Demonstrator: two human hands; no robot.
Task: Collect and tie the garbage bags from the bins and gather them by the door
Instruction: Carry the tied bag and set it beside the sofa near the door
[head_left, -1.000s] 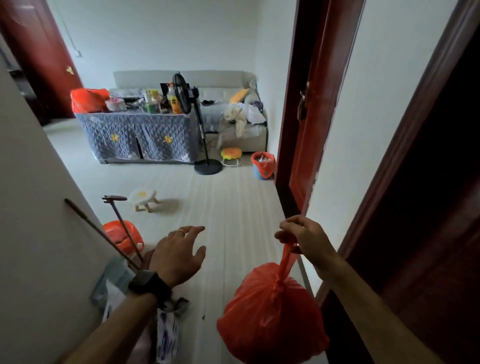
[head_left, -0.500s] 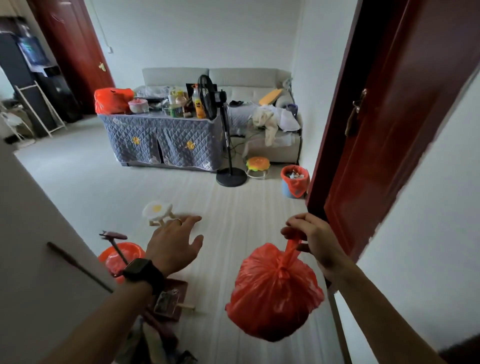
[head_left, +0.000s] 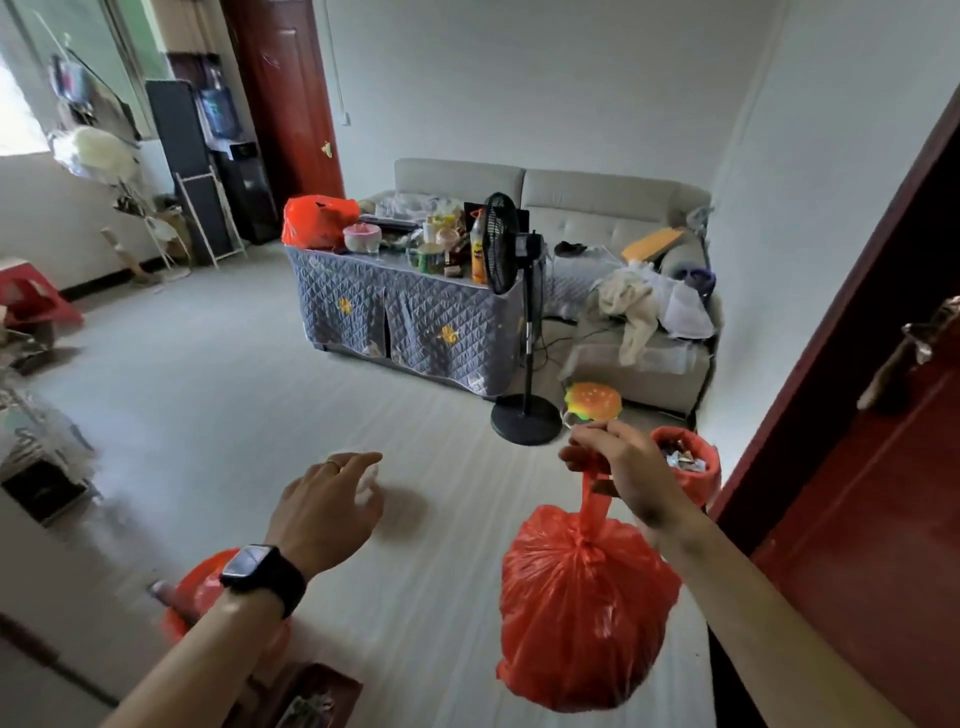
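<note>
My right hand (head_left: 621, 470) grips the knotted neck of a full red garbage bag (head_left: 582, 608), which hangs in the air in front of me. My left hand (head_left: 324, 506), with a dark watch on the wrist, is held out over the floor with relaxed fingers and holds nothing. Just behind my right hand a bin lined with a red bag (head_left: 688, 470) stands by the wall, full of rubbish. Another red-lined bin (head_left: 208, 592) shows low on the left, partly hidden by my left forearm. A filled red bag (head_left: 317, 221) sits on the covered table.
A dark red open door (head_left: 883, 441) fills the right side. A standing fan (head_left: 524, 322), a burger-shaped stool (head_left: 592, 400), a quilted table (head_left: 400, 312) and a sofa (head_left: 613, 249) lie ahead. Another red door (head_left: 285, 98) stands at the back left. A wall corner (head_left: 57, 597) is close on my left.
I have moved forward out of the doorway into the room and the view has swung left. The bag still hangs from my right hand. The left hand stays outstretched.
</note>
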